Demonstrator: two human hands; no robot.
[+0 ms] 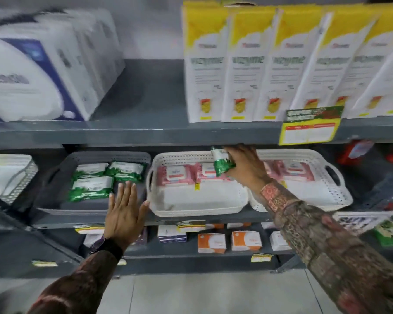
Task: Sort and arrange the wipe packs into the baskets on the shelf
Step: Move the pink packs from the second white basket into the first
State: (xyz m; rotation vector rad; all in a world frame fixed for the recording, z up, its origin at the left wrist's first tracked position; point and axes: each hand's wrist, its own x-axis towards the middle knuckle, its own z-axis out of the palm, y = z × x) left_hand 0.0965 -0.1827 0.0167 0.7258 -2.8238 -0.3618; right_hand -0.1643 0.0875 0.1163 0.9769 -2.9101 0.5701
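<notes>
My right hand (244, 165) grips a green wipe pack (221, 163) and holds it upright above the middle white basket (197, 208), which holds pink wipe packs (176, 175) at its back. A second white basket (336, 189) to the right also holds pink packs. At the left, a dark grey basket (55, 177) holds three green wipe packs (92, 186). My left hand (123, 207) is spread flat with fingers apart at the grey basket's front right corner, holding nothing.
The shelf above carries yellow-and-white boxes (259, 71) and large white-and-blue packs (32, 71). A yellow price tag (309, 130) hangs on the shelf edge. Orange and white boxes (246, 241) sit on the shelf below. A white wire basket (14, 177) stands far left.
</notes>
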